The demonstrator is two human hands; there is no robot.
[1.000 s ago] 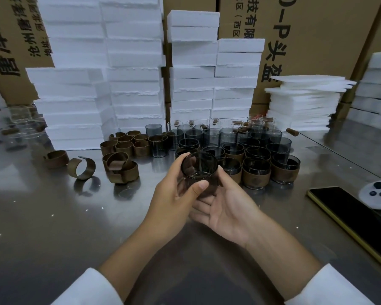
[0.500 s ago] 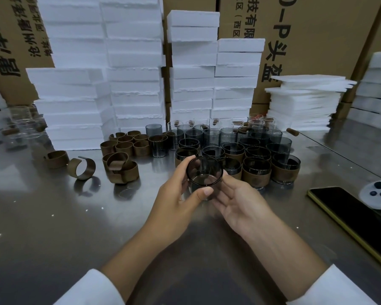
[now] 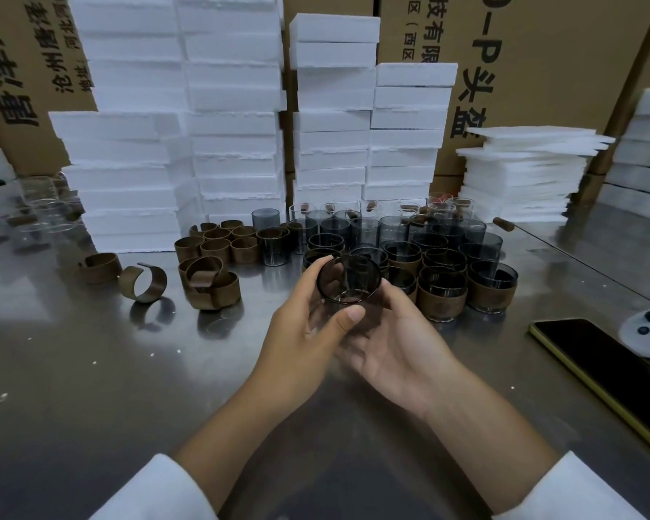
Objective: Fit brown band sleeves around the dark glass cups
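- We wear white sleeves: the left sleeve [image 3: 147, 493] and right sleeve [image 3: 586, 489] end in plain cuffs partway up our forearms.
- Our left hand [image 3: 304, 332] and right hand [image 3: 402, 347] are bare, with short nails.

I see white foam blocks [image 3: 173, 144] stacked across the upper middle, with printed cardboard boxes [image 3: 541, 69] behind them. A dark phone [image 3: 608, 373] lies at right on the steel table [image 3: 91, 407].

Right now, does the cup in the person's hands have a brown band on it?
No, the dark glass cup gripped by the left hand shows only bare glass.
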